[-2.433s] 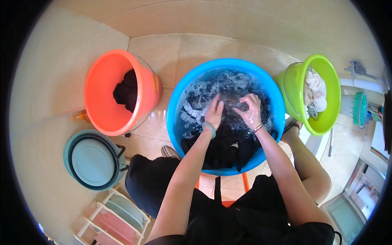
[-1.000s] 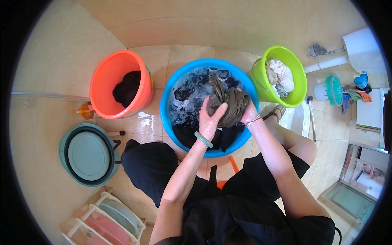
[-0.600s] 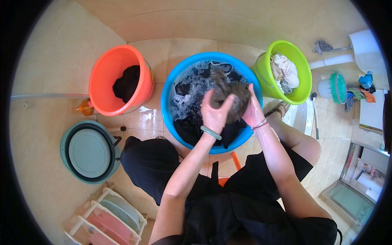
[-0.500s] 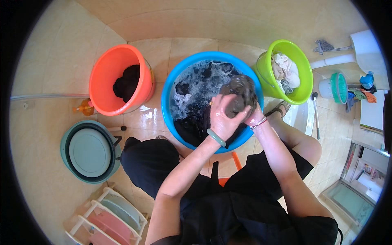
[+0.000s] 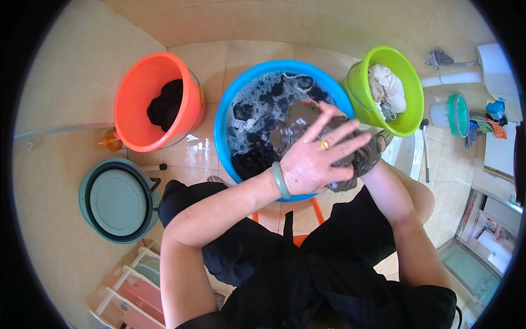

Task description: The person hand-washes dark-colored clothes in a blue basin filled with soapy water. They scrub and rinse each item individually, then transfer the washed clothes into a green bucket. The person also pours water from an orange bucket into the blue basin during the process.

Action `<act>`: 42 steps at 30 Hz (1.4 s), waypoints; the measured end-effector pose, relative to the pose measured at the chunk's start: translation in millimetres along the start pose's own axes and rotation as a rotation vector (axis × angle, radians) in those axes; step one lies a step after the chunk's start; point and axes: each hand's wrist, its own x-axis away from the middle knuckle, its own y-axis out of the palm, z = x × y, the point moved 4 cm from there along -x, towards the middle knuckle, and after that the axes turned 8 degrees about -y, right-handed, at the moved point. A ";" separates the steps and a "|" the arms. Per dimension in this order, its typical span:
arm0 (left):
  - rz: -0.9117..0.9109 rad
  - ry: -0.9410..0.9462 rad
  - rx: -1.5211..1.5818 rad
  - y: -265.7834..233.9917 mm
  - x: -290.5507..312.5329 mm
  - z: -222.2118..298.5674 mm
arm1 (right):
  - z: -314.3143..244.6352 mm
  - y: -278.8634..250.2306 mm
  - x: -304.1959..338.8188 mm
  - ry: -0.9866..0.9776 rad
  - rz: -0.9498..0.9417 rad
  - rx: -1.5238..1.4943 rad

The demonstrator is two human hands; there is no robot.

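My left hand (image 5: 311, 164), with a green bangle and a ring, lies over a bunched wet dark grey-brown cloth (image 5: 300, 119); its fingers are spread and curved across the top. From the other side my right forearm (image 5: 390, 192) reaches under the same cloth, and that hand is mostly hidden by it. Both hands hold the bundle above the right side of a blue basin (image 5: 220, 131). Inside the basin, dark clothes (image 5: 251, 164) soak in foamy water.
An orange bucket (image 5: 125, 104) with dark cloth stands left of the basin. At the right is a green bucket (image 5: 415, 101) with pale clothes. A folded grey-green basin (image 5: 118, 203) and a white rack (image 5: 118, 282) are at the left. Part of an orange stool (image 5: 317, 210) shows below the basin.
My left hand has turned over the cloth, back up, with its fingers spread across it. The bundle has come nearer and lower in view, and my right hand has become mostly hidden.
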 end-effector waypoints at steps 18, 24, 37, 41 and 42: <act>-0.089 0.308 -0.092 59.6 38.2 -12.8 | 27.5 -0.8 -44.8 0.293 -0.227 0.621; 0.165 -0.153 0.078 27.9 17.3 -40.3 | 37.3 -13.9 -36.1 0.472 -0.023 -0.230; 1.435 -1.239 1.622 53.5 72.2 -132.9 | 55.6 -26.7 -14.5 -0.248 0.108 -0.692; 1.441 -1.109 1.286 39.7 58.5 -115.9 | 71.9 -18.4 3.7 -0.231 0.190 -0.587; 1.408 -1.076 1.084 35.7 51.8 -105.9 | 68.6 -11.4 3.1 -0.222 0.284 -0.487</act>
